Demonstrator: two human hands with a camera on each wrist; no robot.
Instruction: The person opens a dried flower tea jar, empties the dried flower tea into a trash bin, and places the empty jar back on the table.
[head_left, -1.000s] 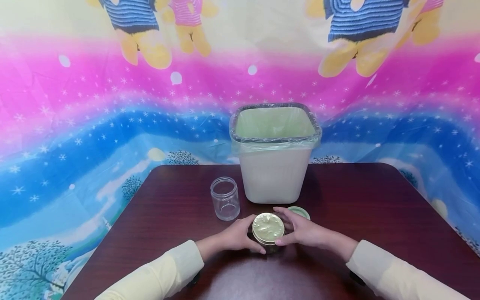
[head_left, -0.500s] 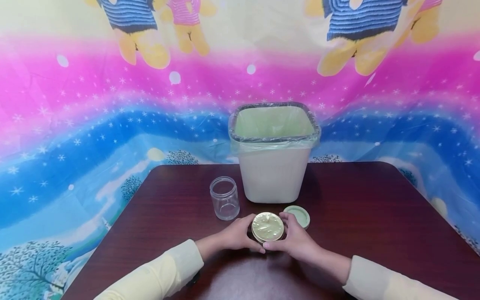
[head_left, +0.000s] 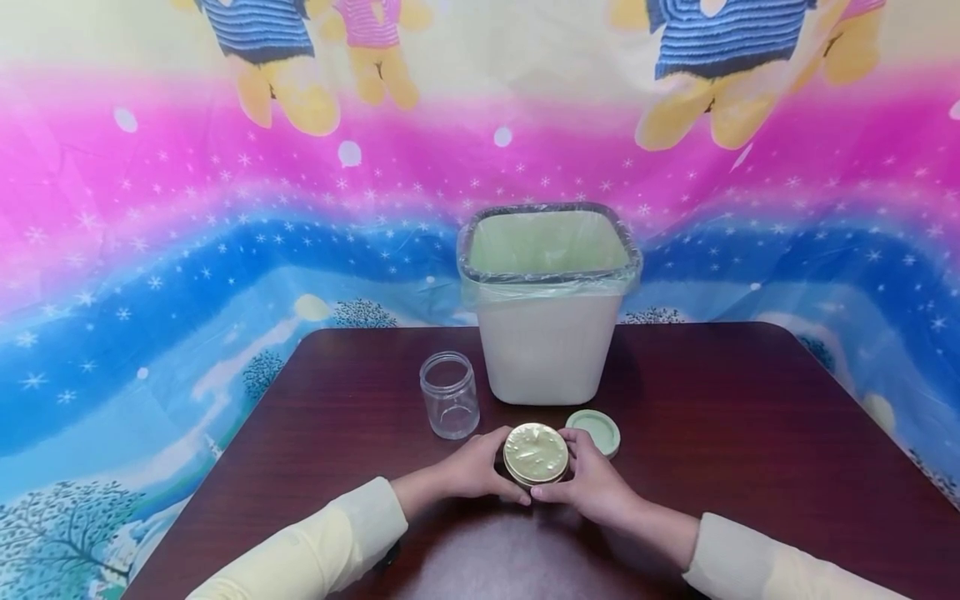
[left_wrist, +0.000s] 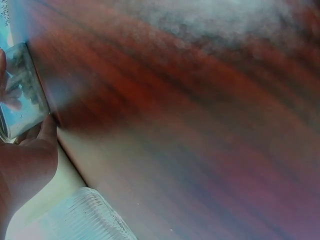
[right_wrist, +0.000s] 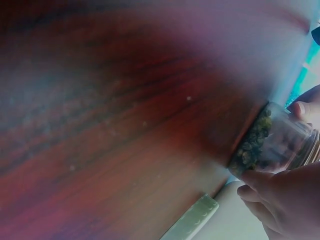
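A clear jar [right_wrist: 282, 142] with a gold foil seal [head_left: 536, 454] over its top stands upright on the table between both hands. Dark green, lumpy bits [right_wrist: 252, 142] lie in its lower part. My left hand [head_left: 476, 467] grips the jar's left side, thumb in front. From the other side my right hand [head_left: 600, 487] holds it, fingers behind and thumb at the front, the thumb tips nearly meeting. Just beyond the right fingers, a pale green lid [head_left: 596, 435] lies with its hollow side up. Behind my left hand stands a second clear jar [head_left: 450, 398], without a lid.
A pale waste bin [head_left: 551, 354] with a plastic liner stands behind the jars, its dark rim [head_left: 551, 279] facing up. The dark red-brown table [head_left: 345, 417] reaches back to a printed cloth backdrop [head_left: 225, 208].
My right hand has come in from the right, its spread fingers closing round the foil-sealed jar and uncovering the green lid. My left hand has kept its hold, and the jar stays in place.
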